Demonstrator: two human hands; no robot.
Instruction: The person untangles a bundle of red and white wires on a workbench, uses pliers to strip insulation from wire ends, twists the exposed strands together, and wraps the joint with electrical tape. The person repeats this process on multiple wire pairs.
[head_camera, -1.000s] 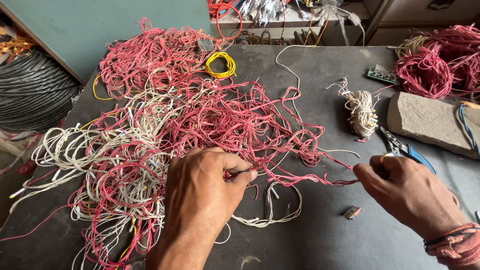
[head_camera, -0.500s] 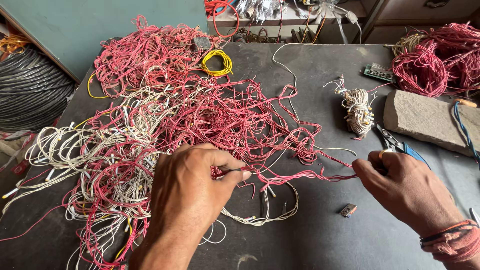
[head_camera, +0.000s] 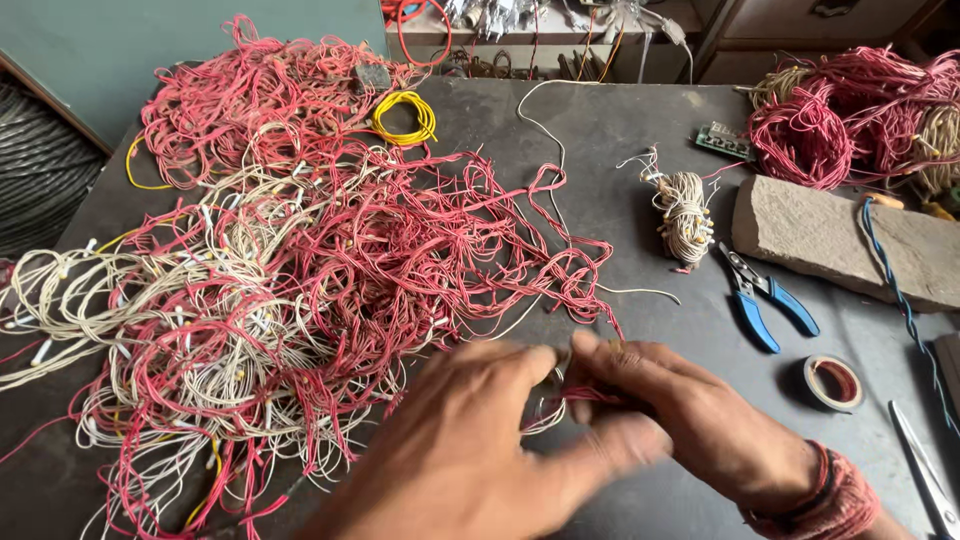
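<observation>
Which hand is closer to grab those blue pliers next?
The right hand, probably. The blue-handled pliers lie on its side of the dark table, just beyond it. The left hand sits by the tangled red and white wires, farther away.

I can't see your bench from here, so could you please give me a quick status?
Both hands together, left hand and right hand pinching red wire. Wire runs from tangled pile. Pliers and tape roll lie clear, right.
</observation>
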